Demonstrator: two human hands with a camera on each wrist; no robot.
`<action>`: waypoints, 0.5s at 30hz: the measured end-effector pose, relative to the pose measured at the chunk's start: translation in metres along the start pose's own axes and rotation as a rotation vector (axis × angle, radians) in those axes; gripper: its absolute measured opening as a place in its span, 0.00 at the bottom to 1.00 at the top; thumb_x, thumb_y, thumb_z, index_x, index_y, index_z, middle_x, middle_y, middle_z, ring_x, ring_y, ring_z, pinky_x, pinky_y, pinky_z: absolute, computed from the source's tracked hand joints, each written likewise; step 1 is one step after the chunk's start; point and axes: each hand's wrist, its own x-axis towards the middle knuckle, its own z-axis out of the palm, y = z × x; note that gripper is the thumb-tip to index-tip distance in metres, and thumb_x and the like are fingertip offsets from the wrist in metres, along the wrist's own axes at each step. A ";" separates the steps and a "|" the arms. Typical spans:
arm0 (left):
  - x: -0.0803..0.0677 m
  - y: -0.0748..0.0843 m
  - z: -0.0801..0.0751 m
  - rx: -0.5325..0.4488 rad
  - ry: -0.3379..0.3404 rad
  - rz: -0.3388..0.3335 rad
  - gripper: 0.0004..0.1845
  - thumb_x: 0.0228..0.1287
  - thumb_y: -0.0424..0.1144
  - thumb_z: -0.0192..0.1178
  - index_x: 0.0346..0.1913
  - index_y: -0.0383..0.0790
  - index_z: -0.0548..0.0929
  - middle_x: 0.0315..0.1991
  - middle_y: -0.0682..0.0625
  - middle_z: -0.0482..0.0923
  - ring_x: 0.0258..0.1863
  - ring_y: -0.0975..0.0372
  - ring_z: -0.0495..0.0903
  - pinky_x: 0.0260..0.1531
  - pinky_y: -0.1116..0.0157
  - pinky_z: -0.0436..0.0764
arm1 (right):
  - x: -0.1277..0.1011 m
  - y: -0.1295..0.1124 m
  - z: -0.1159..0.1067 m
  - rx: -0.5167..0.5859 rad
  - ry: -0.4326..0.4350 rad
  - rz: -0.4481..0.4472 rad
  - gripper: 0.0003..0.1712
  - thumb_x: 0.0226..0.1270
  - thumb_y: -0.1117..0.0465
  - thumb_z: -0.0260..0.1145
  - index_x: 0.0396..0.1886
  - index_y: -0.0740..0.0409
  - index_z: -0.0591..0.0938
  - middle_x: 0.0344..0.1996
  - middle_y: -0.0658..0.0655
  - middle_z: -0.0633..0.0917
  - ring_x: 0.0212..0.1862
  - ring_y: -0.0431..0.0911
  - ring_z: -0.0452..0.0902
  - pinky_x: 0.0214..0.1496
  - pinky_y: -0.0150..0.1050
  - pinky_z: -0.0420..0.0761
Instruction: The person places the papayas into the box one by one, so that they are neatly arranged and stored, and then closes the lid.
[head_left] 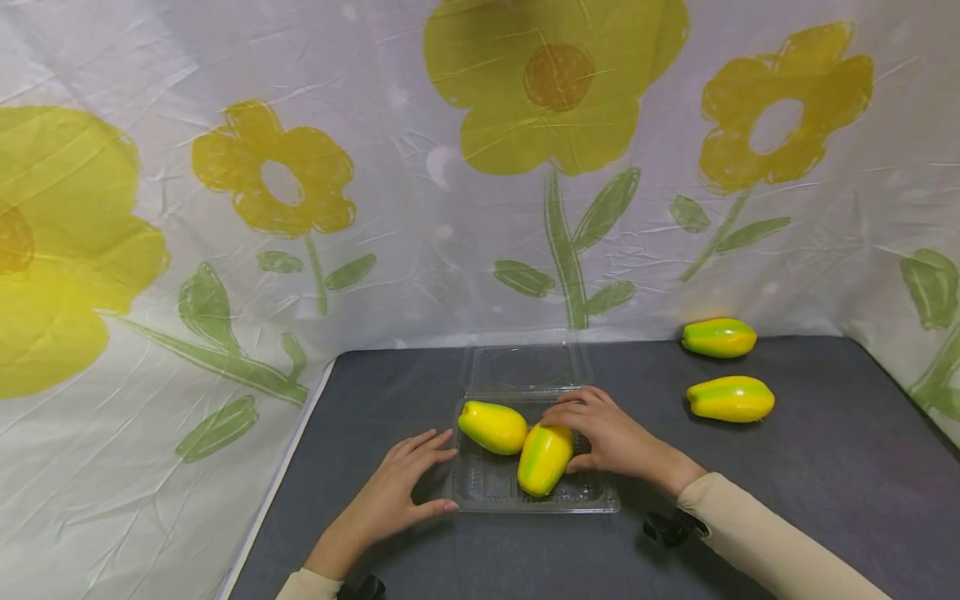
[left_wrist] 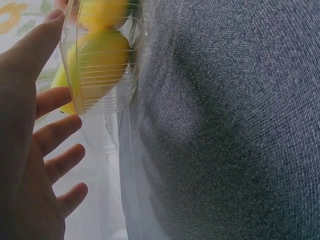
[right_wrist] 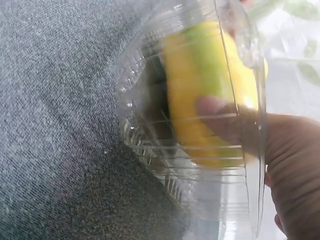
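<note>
A clear plastic clamshell box lies on the table with its lid folded back. Two yellow-green papayas are in its base: one papaya at the back left, another papaya nearer the middle. My right hand grips the middle papaya, thumb at its right side and fingers over its far end; the right wrist view shows that thumb on the fruit through the box wall. Fingers spread, my left hand is at the box's left edge and holds nothing.
Two more papayas sit at the back right of the dark table, one papaya behind the other papaya. A white curtain printed with yellow flowers hangs behind and beside the table.
</note>
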 end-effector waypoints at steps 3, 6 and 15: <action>0.000 0.001 0.000 -0.001 -0.001 -0.001 0.42 0.55 0.72 0.59 0.69 0.54 0.74 0.77 0.54 0.61 0.77 0.50 0.59 0.71 0.37 0.60 | 0.000 0.000 0.000 0.013 -0.012 0.025 0.41 0.38 0.47 0.84 0.57 0.45 0.81 0.55 0.44 0.84 0.63 0.50 0.72 0.69 0.54 0.67; 0.000 0.001 -0.001 0.000 0.000 -0.001 0.42 0.54 0.72 0.59 0.69 0.54 0.74 0.77 0.54 0.61 0.77 0.49 0.60 0.71 0.37 0.60 | -0.001 0.000 0.000 0.023 -0.018 0.041 0.40 0.38 0.45 0.84 0.56 0.43 0.81 0.53 0.43 0.84 0.62 0.48 0.72 0.69 0.54 0.68; 0.000 0.000 -0.002 0.007 0.001 -0.002 0.42 0.54 0.73 0.58 0.69 0.54 0.74 0.77 0.55 0.61 0.77 0.49 0.60 0.71 0.38 0.61 | -0.004 0.002 -0.001 0.044 0.025 0.051 0.32 0.42 0.47 0.83 0.51 0.43 0.83 0.49 0.41 0.85 0.57 0.44 0.74 0.64 0.53 0.71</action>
